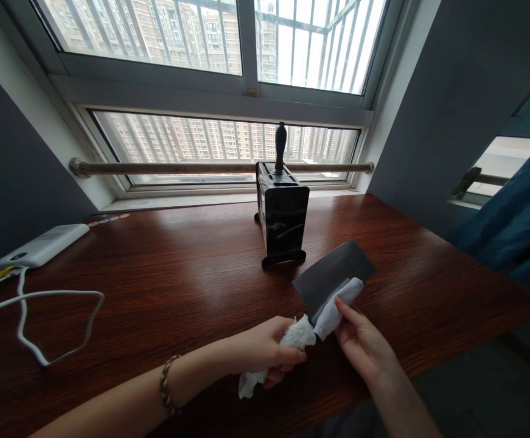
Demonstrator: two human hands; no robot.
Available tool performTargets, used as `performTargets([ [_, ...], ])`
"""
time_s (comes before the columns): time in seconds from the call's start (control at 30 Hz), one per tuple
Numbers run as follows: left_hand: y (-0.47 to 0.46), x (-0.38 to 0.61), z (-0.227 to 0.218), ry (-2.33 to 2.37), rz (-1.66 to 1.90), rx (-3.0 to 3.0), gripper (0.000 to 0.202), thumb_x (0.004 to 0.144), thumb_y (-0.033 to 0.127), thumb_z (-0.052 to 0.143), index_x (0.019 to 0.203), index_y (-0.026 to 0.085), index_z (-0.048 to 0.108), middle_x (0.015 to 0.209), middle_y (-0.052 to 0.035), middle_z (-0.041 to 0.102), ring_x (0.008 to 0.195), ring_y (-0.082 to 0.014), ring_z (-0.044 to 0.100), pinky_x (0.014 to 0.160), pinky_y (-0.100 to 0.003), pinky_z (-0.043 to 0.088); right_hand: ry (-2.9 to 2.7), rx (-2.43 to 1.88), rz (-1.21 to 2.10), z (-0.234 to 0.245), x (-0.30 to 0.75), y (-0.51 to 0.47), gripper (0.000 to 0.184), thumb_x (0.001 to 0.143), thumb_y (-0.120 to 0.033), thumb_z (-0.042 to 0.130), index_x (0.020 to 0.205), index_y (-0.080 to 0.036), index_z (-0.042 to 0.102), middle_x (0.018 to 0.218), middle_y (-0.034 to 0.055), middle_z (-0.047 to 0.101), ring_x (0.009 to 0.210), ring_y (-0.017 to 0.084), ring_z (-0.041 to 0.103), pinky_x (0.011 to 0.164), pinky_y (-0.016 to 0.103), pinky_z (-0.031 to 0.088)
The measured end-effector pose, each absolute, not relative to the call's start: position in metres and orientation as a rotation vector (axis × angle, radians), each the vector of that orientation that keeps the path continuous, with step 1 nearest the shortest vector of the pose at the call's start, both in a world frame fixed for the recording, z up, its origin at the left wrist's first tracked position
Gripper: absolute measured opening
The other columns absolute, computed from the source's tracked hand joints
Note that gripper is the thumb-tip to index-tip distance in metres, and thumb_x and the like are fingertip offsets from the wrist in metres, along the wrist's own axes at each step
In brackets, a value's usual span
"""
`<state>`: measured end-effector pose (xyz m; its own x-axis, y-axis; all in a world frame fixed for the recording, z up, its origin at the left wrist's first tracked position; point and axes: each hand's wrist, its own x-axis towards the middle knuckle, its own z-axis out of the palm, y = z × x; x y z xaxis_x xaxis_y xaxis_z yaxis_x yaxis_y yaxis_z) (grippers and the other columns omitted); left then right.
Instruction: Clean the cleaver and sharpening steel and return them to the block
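A cleaver [333,271] with a broad grey blade is held above the front of the table, its blade pointing away to the right. My left hand [276,347] is closed round its handle, which is mostly hidden by fingers and a crumpled white tissue [300,333]. A loose end of tissue hangs below that hand. In my right hand [367,347], a folded white cloth [338,309] is pinched along the near edge of the blade, the thumb lying on top. Beyond the blade stands a black knife block [286,222] with one dark-handled tool [281,146] upright in it.
The brown wooden table [177,261] reaches to the window sill. A white power bank [45,243] lies at the left, with a white cable [64,294] looping over the tabletop. A horizontal rail [177,169] crosses the window, and a blue curtain [506,225] hangs at the right.
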<state>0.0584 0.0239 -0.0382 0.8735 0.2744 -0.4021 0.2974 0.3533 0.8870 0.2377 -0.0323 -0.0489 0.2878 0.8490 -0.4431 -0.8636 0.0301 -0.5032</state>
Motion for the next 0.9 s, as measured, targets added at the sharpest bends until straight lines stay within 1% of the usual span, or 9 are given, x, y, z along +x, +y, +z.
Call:
performTargets([
  [0.1,0.023,0.059,-0.038,0.550,-0.001,1.247,0.014,0.076,0.016,0.051,0.086,0.019,0.041,0.049,0.0087,0.041,0.035,-0.0046,0.037,0.031,-0.014,0.036,-0.100,-0.805,1.402,-0.052,0.217,-0.039,0.027,0.062,-0.006,0.073,0.086,-0.012,0.063,0.078,0.0019,0.068,0.072,0.011,0.064,0.069,0.019,0.052],
  [0.17,0.023,0.059,-0.038,0.546,0.004,1.257,0.012,0.076,0.015,0.050,0.084,0.019,0.041,0.050,0.0083,0.041,0.036,-0.0047,0.037,0.031,-0.014,0.035,-0.173,-0.820,1.401,-0.052,0.210,-0.040,0.031,0.058,-0.009,0.076,0.086,-0.011,0.063,0.075,0.0015,0.067,0.070,0.011,0.063,0.067,0.018,0.051],
  [0.4,0.023,0.059,-0.036,0.543,-0.013,1.267,0.012,0.075,0.015,0.049,0.083,0.019,0.041,0.048,0.0091,0.040,0.035,-0.0040,0.035,0.031,-0.013,0.034,-0.331,-0.929,1.263,-0.049,0.204,-0.043,0.033,0.056,-0.016,0.080,0.083,-0.009,0.062,0.076,0.0048,0.069,0.068,0.012,0.062,0.064,0.019,0.049],
  [0.57,0.021,0.060,-0.034,0.550,-0.026,1.354,0.013,0.075,0.016,0.050,0.084,0.019,0.040,0.047,0.0095,0.040,0.035,-0.0051,0.036,0.030,-0.014,0.034,-0.276,-0.947,1.200,-0.050,0.204,-0.037,0.034,0.050,-0.014,0.082,0.078,-0.008,0.063,0.069,0.0031,0.069,0.062,0.011,0.061,0.059,0.019,0.049],
  [0.67,0.020,0.061,-0.032,0.556,-0.046,1.358,0.016,0.076,0.018,0.049,0.088,0.019,0.039,0.046,0.0100,0.040,0.035,-0.0060,0.037,0.031,-0.015,0.034,-0.241,-0.934,1.167,-0.050,0.209,-0.030,0.032,0.050,-0.013,0.082,0.075,-0.008,0.063,0.068,0.0028,0.068,0.061,0.012,0.062,0.057,0.019,0.050],
  [0.77,0.020,0.060,-0.029,0.563,-0.064,1.352,0.018,0.076,0.019,0.050,0.089,0.019,0.038,0.046,0.0099,0.040,0.036,-0.0063,0.037,0.032,-0.015,0.035,-0.174,-0.942,1.129,-0.048,0.223,-0.024,0.031,0.050,-0.012,0.081,0.074,-0.008,0.063,0.070,0.0038,0.069,0.062,0.013,0.063,0.058,0.019,0.053],
  [0.9,0.023,0.059,-0.030,0.569,-0.093,1.394,0.019,0.076,0.022,0.052,0.089,0.018,0.039,0.046,0.0096,0.041,0.036,-0.0065,0.038,0.033,-0.016,0.035,-0.068,-0.920,1.103,-0.046,0.251,-0.018,0.029,0.051,-0.006,0.079,0.076,-0.009,0.063,0.075,0.0046,0.070,0.068,0.014,0.065,0.064,0.019,0.055],
])
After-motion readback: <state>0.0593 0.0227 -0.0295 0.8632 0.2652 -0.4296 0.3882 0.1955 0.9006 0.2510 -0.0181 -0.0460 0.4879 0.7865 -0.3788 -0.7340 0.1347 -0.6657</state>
